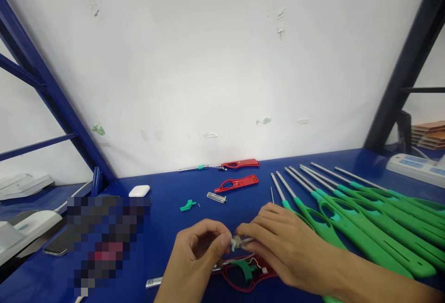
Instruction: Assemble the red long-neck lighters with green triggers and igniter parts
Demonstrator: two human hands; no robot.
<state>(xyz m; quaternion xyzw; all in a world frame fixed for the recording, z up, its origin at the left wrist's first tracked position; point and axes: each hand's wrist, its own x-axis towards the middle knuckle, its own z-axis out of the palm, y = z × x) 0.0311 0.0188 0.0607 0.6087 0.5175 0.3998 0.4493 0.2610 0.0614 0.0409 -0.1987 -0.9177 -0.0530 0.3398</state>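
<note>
Over the blue table, my right hand (pixel 274 236) is closed around a clear plastic lighter fuel tank (pixel 239 242), most of it hidden by the fingers. My left hand (pixel 205 245) pinches at the tank's end, where a small pale part (pixel 232 243) shows; the fingertips cover what exactly they hold. Beneath both hands lies an opened red lighter shell (pixel 239 288) with a green trigger (pixel 246 269), a white wire and a metal barrel (pixel 153 282). The right hand hides part of this shell.
Several green long-necked lighters (pixel 351 219) lie fanned out on the right. Farther back are red shell halves (pixel 239 182), another clear tank (pixel 216 197) and a green trigger (pixel 187 205). A white case (pixel 139 191) and power strip (pixel 417 168) sit at the sides.
</note>
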